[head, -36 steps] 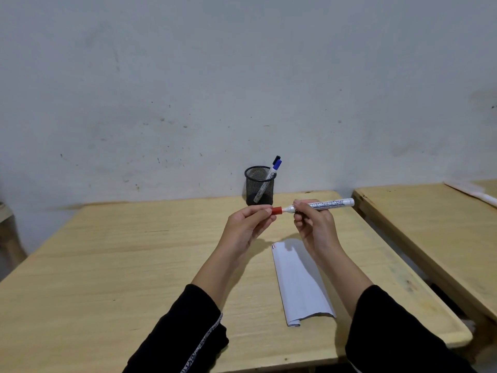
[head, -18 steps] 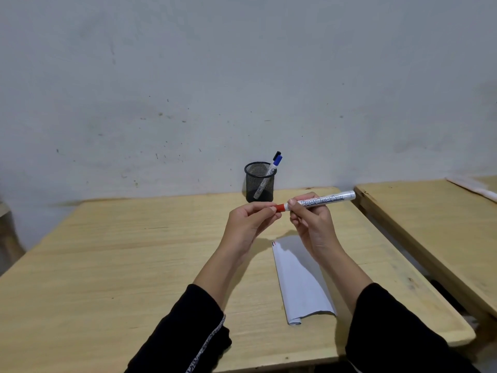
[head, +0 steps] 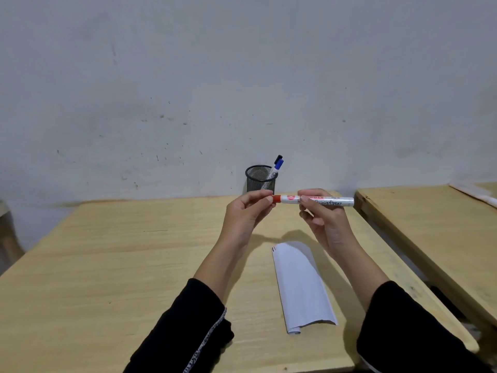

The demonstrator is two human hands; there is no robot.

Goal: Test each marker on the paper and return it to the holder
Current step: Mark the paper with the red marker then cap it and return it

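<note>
I hold a white marker with a red cap level above the table. My right hand grips its barrel, and my left hand pinches the red cap at its left end. Below lies a folded white paper with short red and dark strokes at its top left corner. At the table's back stands a black mesh holder with a blue-capped marker and a black-capped one leaning in it.
The wooden table stands against a grey wall. A second wooden table stands to the right across a narrow gap, with a pale object at its far edge.
Both hands with the marker have stayed nearly in place; the marker levelled out after tilting slightly. The cap end stays in my left fingers.
</note>
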